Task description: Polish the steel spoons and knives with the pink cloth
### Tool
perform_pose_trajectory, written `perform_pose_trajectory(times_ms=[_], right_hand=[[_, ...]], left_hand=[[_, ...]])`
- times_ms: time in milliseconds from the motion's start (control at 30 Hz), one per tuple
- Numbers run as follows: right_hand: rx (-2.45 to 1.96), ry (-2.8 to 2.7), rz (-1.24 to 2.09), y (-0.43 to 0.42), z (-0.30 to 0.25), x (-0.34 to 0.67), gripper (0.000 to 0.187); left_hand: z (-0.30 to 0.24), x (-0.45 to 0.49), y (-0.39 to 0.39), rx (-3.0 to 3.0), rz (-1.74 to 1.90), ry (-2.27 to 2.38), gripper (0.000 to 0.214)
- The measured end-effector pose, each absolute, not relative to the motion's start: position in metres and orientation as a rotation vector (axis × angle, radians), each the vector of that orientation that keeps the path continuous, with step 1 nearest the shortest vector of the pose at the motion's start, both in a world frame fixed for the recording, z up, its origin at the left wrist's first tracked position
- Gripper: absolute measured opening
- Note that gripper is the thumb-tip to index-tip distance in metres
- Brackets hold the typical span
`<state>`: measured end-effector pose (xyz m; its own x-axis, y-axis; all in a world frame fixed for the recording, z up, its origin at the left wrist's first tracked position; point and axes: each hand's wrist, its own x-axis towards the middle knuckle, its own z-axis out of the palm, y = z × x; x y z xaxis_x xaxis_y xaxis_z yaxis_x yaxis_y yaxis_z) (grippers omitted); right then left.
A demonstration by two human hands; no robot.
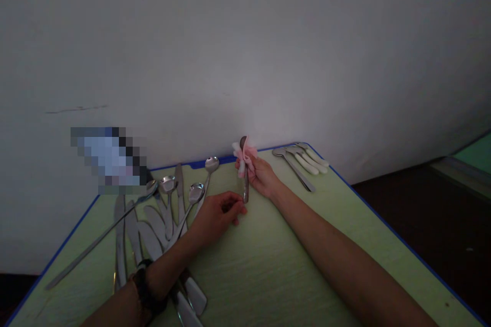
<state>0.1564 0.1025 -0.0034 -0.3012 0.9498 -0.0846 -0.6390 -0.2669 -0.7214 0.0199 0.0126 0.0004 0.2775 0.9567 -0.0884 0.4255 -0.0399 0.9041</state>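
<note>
A metal spoon (pixel 246 188) is held upright over the middle of the table, its bowl at the top. My right hand (pixel 261 176) is closed around a pink and white cloth (pixel 249 157), which wraps the spoon just below the bowl. Down at the handle's end, the fingertips of my left hand (pixel 218 213) pinch the spoon. Just left of that hand lies a shiny spoon (pixel 196 192), partly hidden behind my left forearm.
Several knives (pixel 133 227) and spoons lie spread over the left of the green table (pixel 291 271). At the right back are a long spoon (pixel 295 169) and several white-handled pieces of cutlery (pixel 307 162). A blurred-out device (pixel 111 158) stands at the back left, by the wall (pixel 245 51).
</note>
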Motion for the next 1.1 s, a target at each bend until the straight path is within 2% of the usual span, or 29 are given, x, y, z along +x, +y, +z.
perform_pose_trajectory(times_ms=[300, 467, 567, 733, 933, 1100], right_hand=[[-0.662, -0.615, 1.731, 0.107, -0.004, 0.153, 0.013], [-0.643, -0.645, 1.726, 0.107, -0.007, 0.153, 0.014], [-0.626, -0.715, 1.734, 0.106, -0.009, 0.153, 0.015], [-0.615, -0.752, 1.749, 0.104, -0.010, 0.153, 0.018], [-0.614, -0.766, 1.783, 0.105, -0.010, 0.154, 0.016], [-0.625, -0.810, 1.792, 0.104, -0.010, 0.154, 0.020]], left_hand=[[-0.006, 0.020, 0.013, 1.628, 0.805, 1.254, 0.020], [-0.008, 0.019, 0.012, 1.584, 0.947, 1.220, 0.029], [-0.008, 0.018, 0.011, 1.812, 0.946, 1.288, 0.024], [-0.012, 0.017, 0.009, 2.388, 0.799, 1.280, 0.028], [-0.016, 0.016, 0.009, 2.533, 0.643, 1.293, 0.040], [-0.016, 0.016, 0.006, 2.661, 0.517, 1.288, 0.041]])
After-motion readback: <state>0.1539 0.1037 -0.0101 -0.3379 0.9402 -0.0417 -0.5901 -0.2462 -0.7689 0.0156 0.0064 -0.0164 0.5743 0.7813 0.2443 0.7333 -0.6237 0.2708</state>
